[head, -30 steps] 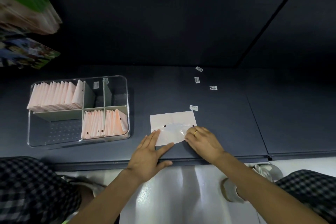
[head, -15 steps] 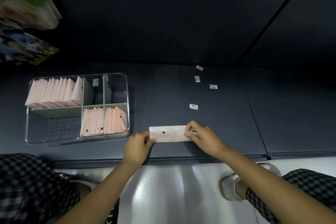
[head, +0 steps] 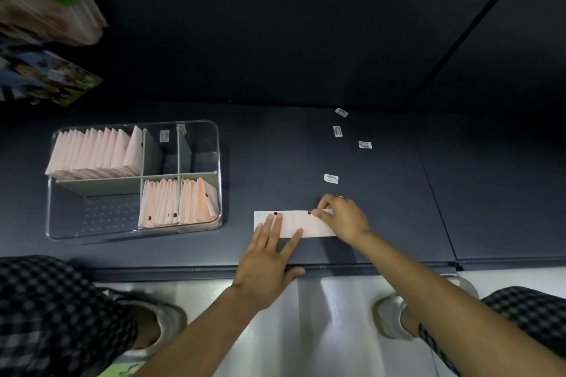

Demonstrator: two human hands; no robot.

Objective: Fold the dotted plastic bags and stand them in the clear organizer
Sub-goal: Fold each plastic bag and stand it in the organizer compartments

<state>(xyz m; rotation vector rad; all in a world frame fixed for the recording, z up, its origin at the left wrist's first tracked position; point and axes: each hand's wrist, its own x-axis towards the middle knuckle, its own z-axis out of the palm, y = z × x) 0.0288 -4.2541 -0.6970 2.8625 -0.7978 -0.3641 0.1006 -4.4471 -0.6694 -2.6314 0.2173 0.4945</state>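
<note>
Bare forearms, no sleeves. Ring [head: 341,197] on right hand [head: 344,217]. Dark checked trousers [head: 52,312] both legs. Light grey shoes [head: 387,315].

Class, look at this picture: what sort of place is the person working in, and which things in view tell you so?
Probably a shop or stockroom packing spot: barcode stickers lie on a low dark shelf, beside a clear organizer of folded bags.

left hand [head: 266,257]: flat, fingers straight, pressing down | right hand [head: 343,217]: fingers curled, pinching | forearms bare
</note>
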